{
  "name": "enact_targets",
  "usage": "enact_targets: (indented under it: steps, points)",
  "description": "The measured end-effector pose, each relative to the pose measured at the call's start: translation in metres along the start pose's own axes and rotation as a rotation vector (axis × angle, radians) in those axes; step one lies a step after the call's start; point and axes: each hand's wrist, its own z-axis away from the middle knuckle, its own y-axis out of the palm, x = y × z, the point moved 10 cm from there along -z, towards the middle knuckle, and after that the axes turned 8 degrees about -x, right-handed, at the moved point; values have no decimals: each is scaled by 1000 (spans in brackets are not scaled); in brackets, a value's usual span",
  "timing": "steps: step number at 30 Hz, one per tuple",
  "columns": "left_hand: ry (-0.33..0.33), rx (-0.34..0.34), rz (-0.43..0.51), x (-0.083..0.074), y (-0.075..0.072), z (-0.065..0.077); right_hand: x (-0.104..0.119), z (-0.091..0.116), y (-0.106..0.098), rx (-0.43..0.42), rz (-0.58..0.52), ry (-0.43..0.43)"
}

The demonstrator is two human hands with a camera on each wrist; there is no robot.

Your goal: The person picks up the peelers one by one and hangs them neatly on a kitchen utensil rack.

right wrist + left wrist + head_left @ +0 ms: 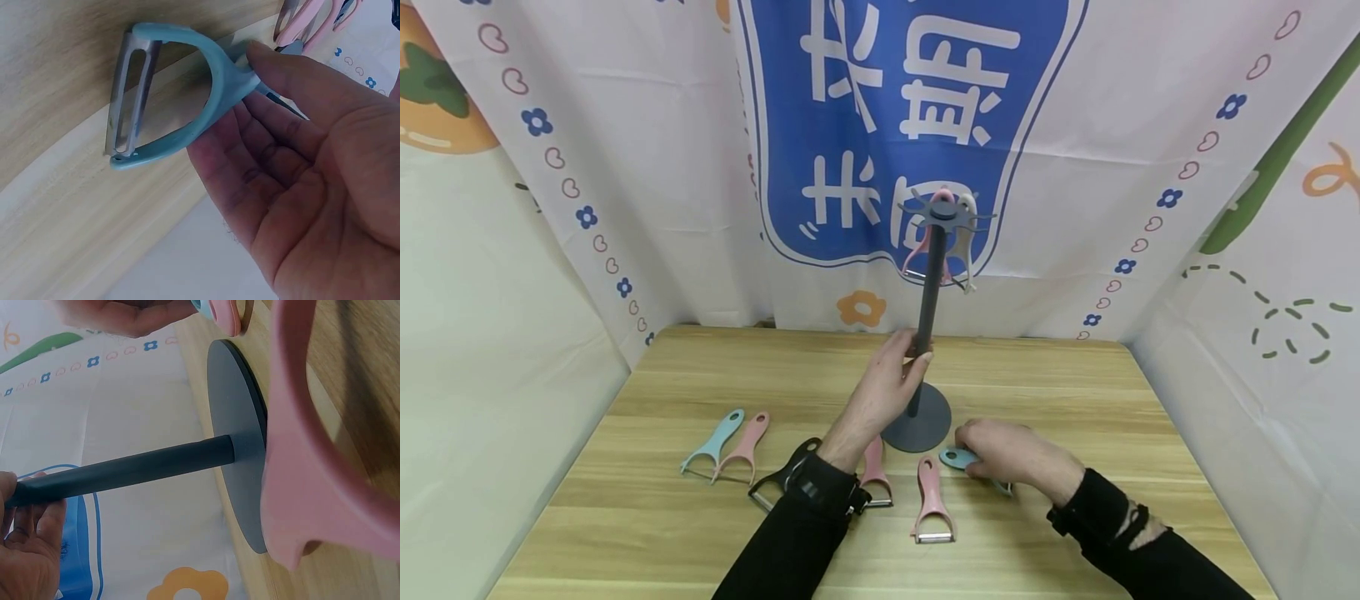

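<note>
My left hand (883,385) grips the dark grey pole (932,292) of an upright stand, above its round base (919,429). In the left wrist view the fingers wrap the pole (131,465) from below. To the right of the base, my right hand (1018,452) pinches a light blue peeler (215,94) by its handle, between thumb and fingers, low over the table. Its metal blade points away from the palm in the right wrist view. From the hooked top (943,215) of the stand hang a pink peeler (917,250) and a whitish one (964,242).
On the wooden table (1060,383) lie a pink peeler (930,492) in front of the base, another pink peeler (875,467) partly behind the left wrist, and a black peeler (786,475). Further left, a blue peeler (722,433) lies beside a pink one (751,437). A printed cloth (677,167) hangs behind.
</note>
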Motion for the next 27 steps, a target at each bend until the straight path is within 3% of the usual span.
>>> enact_targets:
  steps: [27]
  points:
    - [6, -7, 5, -2, -1, 0, -8, -6, -36, -180, 20, -14]
